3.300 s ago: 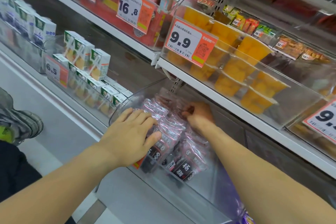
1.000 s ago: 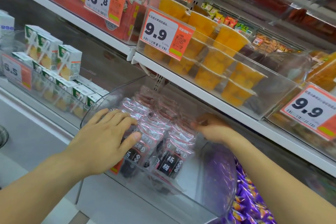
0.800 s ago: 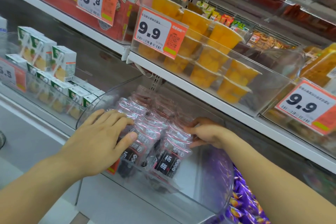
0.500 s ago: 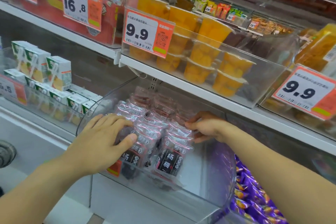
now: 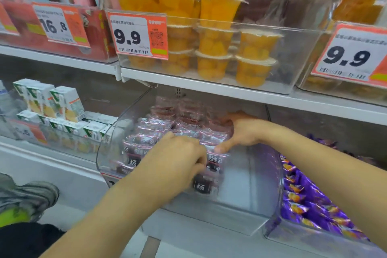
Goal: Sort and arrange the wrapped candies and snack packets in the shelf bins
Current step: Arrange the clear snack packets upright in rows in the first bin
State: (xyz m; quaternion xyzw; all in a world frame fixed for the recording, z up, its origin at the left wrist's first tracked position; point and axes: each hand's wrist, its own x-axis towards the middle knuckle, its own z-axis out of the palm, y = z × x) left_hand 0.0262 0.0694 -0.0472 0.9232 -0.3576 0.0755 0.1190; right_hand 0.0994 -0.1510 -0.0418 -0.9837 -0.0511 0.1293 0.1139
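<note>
Head view — left hand (image 5: 178, 161) now curled, grip clamped on packets (image 5: 146, 138), right hand (image 5: 240, 132) flat, grip apart — deeper in bin (image 5: 261, 184).

Our forearms (image 5: 117, 211) and hands (image 5: 173, 165) are bare, sleeveless, unringed; we wear dark trousers (image 5: 25, 239) and a grey-green shoe (image 5: 23, 199).

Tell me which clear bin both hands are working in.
The middle clear bin on the lower shelf, holding pink packets; the juice-box bin and purple-candy bin beside it are untouched.
</note>
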